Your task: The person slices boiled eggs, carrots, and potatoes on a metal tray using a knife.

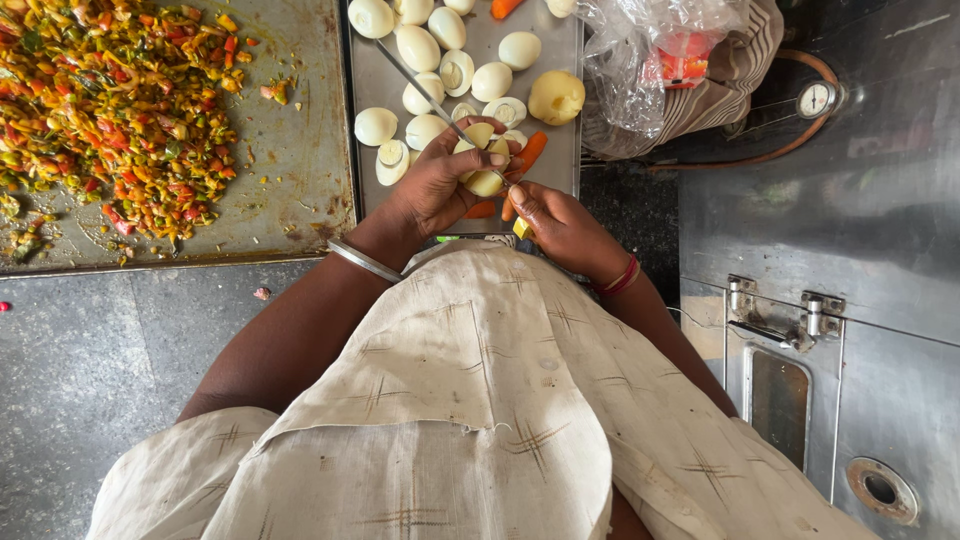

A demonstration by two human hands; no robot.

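1. Steel, scuffed and rust-stained, makes up the flat tray (290, 160) at the left; a loose heap of chopped vegetables (110, 110) in red, orange, green and yellow covers its left part.
2. Just beside it to the right lies a narrower steel tray (565, 140) carrying smooth white peeled eggs (418, 47), some whole, some halved with pale yolk showing, plus orange carrot pieces (532, 150).
3. Over the near end of that tray, the left hand (435, 185), a plain metal bangle (362, 261) on its wrist, is closed around an egg (485, 160), cupping it in the fingers.
4. A thin knife (430, 98) rests on that egg; its long axis slants from the hands up and to the left, the tip pointing away from the person across the eggs.
5. The right hand (565, 225), with red bangles (620, 280) at the wrist, is clenched on the knife's handle end, touching the left hand.
6. A cream cloth garment (480, 400) with brown cross marks fills the foreground.
7. At the top right, a crumpled clear plastic bag (640, 70) holds a red packet (685, 60); a round white dial (817, 98) sits beyond it.
8. Grey metal cabinet (850, 300) with a hinged latch (790, 315) occupies the right side.
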